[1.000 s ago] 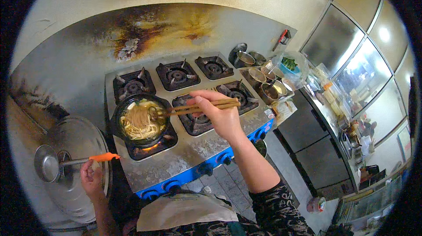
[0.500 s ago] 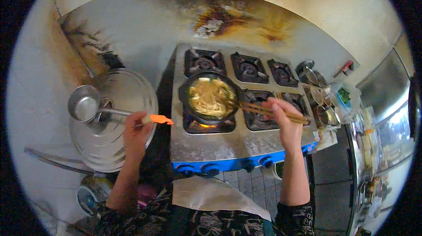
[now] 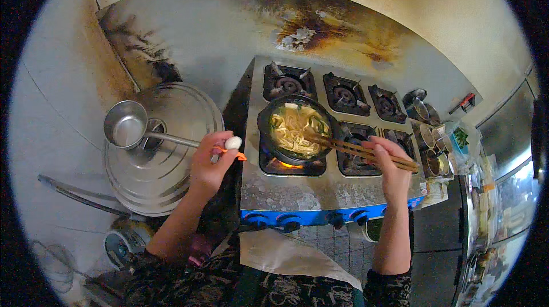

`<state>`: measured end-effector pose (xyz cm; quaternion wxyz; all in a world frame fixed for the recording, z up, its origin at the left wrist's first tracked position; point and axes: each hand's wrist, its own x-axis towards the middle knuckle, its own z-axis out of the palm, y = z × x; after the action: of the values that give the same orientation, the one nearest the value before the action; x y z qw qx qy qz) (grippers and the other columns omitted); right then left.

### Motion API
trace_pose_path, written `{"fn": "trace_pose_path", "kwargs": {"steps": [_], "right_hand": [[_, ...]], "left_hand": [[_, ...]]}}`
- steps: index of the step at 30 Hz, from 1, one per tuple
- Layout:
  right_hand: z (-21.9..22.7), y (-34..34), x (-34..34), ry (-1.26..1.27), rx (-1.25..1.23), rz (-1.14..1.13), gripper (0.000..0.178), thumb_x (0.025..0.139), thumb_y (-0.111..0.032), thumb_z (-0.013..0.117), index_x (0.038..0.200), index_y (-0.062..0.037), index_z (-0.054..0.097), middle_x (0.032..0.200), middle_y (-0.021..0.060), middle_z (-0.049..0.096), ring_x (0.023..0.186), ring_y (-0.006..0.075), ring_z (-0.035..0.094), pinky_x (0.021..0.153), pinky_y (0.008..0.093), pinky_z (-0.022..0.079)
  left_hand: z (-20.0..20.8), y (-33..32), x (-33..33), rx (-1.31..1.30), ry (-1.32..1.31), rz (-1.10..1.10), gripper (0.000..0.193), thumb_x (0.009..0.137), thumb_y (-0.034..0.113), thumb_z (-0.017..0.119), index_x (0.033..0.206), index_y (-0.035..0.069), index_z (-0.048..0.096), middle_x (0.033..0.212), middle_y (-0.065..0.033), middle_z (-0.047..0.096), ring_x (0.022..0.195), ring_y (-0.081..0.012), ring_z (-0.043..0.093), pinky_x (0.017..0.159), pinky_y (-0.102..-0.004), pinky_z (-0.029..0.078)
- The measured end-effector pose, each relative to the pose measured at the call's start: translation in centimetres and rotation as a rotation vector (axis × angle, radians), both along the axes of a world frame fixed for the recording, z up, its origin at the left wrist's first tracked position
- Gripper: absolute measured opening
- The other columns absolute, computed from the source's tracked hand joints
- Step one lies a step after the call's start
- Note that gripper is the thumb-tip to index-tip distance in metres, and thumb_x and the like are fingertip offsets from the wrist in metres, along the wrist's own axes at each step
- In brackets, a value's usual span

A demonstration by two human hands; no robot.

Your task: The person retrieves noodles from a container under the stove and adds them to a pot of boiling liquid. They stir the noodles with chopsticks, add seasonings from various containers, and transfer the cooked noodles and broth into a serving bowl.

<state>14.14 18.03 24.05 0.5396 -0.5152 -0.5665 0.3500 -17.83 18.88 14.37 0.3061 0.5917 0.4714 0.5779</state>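
Observation:
My right hand (image 3: 392,167) grips long wooden chopsticks (image 3: 360,150), their tips down in a black pot (image 3: 266,146) on the front left burner. Pale noodles (image 3: 294,132) and green leaves lie in yellowish broth there, and a flame shows under the pot. To the left, my left hand (image 3: 210,164) pinches a small white rounded thing (image 3: 233,143), egg-like in shape, together with an orange strip (image 3: 241,156); its exact kind is unclear. The handle of a metal ladle (image 3: 125,124) runs to the same hand, and I cannot tell whether the fingers hold it. Below the ladle is a wide metal lid (image 3: 128,187).
The steel stove (image 3: 286,195) has several burners, with knobs along its blue front. Metal containers (image 3: 433,164) and a plastic bag of greens (image 3: 460,137) stand to its right. A scorched wall panel (image 3: 229,27) rises behind. A light apron (image 3: 286,252) hangs at my front.
The view has shifted, so the stove appears further right. My left hand has turned, bringing the white rounded thing into sight. My right hand keeps the chopsticks in the pot.

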Motion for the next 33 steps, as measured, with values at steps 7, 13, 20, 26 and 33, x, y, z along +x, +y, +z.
{"fn": "trace_pose_path", "kwargs": {"steps": [7, 13, 20, 26, 33], "right_hand": [[0.9, -2.1, 0.8, 0.037, 0.104, -0.174, 0.019, 0.08, -0.009, 0.051, 0.094, 0.0025, 0.056, 0.086, 0.0145, 0.061, 0.078, 0.0202, 0.059, 0.066, 0.0283, 0.048], [-0.1, -5.0, 2.2, 0.102, 0.232, -0.262, 0.02, 0.081, -0.011, 0.05, 0.095, 0.0025, 0.055, 0.088, 0.0155, 0.06, 0.08, 0.0225, 0.059, 0.067, 0.0314, 0.048], [-2.8, -6.5, 2.9, 0.19, 0.177, -0.34, 0.023, 0.082, -0.014, 0.05, 0.097, 0.0031, 0.053, 0.087, 0.0189, 0.059, 0.074, 0.0228, 0.059, 0.061, 0.0294, 0.049], [-3.4, -7.3, 5.2, 0.369, 0.231, -0.329, 0.026, 0.082, -0.015, 0.05, 0.1, 0.0033, 0.05, 0.089, 0.0202, 0.058, 0.077, 0.0236, 0.058, 0.061, 0.0282, 0.047], [-3.6, -11.7, 10.9, 0.522, 0.26, -0.34, 0.027, 0.083, -0.016, 0.049, 0.103, 0.002, 0.046, 0.092, 0.0185, 0.056, 0.079, 0.0217, 0.056, 0.06, 0.0259, 0.046]], "left_hand": [[3.9, 2.5, 3.3, 0.062, 0.33, -0.09, 0.029, 0.072, 0.005, 0.058, 0.1, 0.007, 0.054, 0.103, -0.0068, 0.054, 0.099, -0.0176, 0.048, 0.081, -0.0283, 0.04], [4.7, 4.3, 4.2, 0.361, 0.377, 0.059, 0.031, 0.07, 0.005, 0.058, 0.1, 0.007, 0.054, 0.118, -0.0101, 0.043, 0.111, -0.0265, 0.037, 0.093, -0.0356, 0.029], [1.3, 2.8, 3.1, 0.308, 0.271, 0.16, 0.025, 0.078, 0.012, 0.05, 0.102, 0.005, 0.051, 0.117, -0.013, 0.043, 0.111, -0.0271, 0.037, 0.094, -0.0355, 0.028], [-2.9, -0.6, 0.5, 0.246, 0.091, 0.256, 0.025, 0.084, 0.014, 0.045, 0.107, 0.003, 0.047, 0.117, -0.0153, 0.043, 0.11, -0.0255, 0.04, 0.093, -0.0341, 0.029], [-6.8, -5.0, 3.3, 0.03, -0.147, 0.399, 0.025, 0.086, 0.016, 0.043, 0.106, 0.001, 0.047, 0.109, -0.0098, 0.046, 0.101, -0.0171, 0.043, 0.088, -0.0271, 0.031]]}}
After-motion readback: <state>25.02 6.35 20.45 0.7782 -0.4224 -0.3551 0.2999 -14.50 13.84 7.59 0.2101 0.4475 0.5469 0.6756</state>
